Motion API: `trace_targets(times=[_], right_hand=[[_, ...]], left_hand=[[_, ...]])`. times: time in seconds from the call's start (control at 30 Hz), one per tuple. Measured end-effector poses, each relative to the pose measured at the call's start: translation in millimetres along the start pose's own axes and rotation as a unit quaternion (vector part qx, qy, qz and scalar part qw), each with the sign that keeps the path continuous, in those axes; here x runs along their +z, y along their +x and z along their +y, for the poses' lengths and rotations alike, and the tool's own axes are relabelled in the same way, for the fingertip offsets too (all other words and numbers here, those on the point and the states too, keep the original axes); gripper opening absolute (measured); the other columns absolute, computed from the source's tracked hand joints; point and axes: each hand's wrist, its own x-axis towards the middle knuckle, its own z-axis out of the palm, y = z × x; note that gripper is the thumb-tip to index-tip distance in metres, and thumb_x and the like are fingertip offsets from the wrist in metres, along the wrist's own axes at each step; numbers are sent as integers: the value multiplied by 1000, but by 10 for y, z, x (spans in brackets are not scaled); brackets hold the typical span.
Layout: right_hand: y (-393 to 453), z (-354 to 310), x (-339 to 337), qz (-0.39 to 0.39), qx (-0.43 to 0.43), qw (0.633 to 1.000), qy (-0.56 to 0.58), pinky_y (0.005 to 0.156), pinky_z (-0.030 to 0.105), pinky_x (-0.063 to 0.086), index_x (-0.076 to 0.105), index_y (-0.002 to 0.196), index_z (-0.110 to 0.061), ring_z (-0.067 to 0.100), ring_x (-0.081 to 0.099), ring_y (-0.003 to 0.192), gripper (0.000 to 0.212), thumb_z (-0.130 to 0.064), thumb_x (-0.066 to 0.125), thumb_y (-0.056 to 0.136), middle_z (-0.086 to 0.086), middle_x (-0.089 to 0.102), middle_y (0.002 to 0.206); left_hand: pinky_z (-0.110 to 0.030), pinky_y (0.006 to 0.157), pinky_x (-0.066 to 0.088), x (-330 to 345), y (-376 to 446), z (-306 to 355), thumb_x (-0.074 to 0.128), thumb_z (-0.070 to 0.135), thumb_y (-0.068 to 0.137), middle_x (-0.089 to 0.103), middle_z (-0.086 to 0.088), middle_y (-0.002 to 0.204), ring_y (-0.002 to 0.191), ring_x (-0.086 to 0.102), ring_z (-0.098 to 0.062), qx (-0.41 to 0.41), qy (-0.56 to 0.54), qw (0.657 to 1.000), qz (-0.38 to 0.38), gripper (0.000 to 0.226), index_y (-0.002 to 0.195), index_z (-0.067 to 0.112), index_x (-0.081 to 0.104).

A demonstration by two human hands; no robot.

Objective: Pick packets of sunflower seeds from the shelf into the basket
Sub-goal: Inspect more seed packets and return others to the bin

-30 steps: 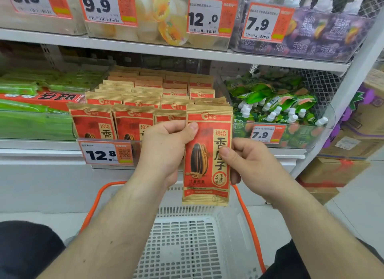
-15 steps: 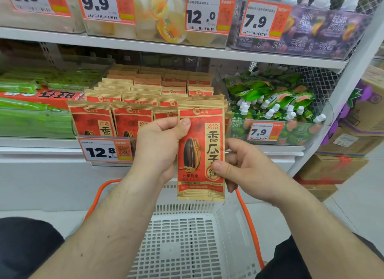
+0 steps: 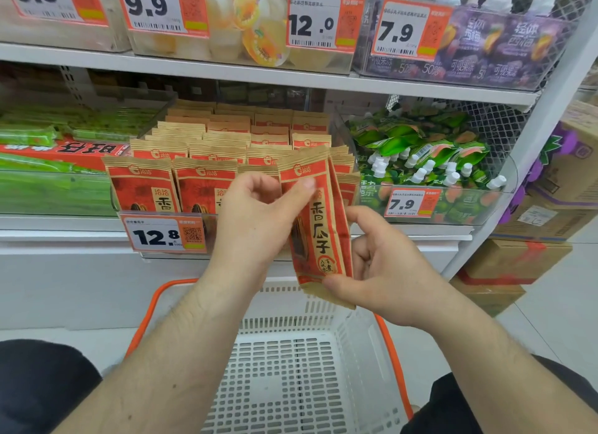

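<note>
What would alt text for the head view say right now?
Both hands, left hand and right hand, hold one red sunflower seed packet upright above a white basket with orange handles, in front of a shelf bin of matching packets.

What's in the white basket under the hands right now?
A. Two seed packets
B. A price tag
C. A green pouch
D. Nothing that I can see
D: the white basket shows only bare slotted floor, while the seed packet is held above it by the left hand and the right hand.
</note>
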Motion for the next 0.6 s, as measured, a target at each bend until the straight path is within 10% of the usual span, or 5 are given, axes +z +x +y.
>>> trace_targets(times=[0.37, 0.6], right_hand=[[6, 36, -41, 61, -34, 993, 99, 45, 19, 42, 65, 85, -37, 10, 57, 43, 31, -60, 44, 86, 4, 63, 58], [57, 80, -14, 102, -3, 991, 86, 44, 27, 44, 54, 66, -24, 19, 59, 41, 34, -19, 50, 99, 0, 59, 50]], left_hand=[[-46, 76, 58, 28, -87, -78, 91, 26, 58, 70, -7, 94, 74, 67, -18, 18, 7, 987, -158, 43, 86, 19, 58], [-47, 75, 52, 63, -117, -164, 80, 27, 65, 62, -3, 77, 70, 60, -19, 0, 32, 964, -265, 27, 76, 20, 57]])
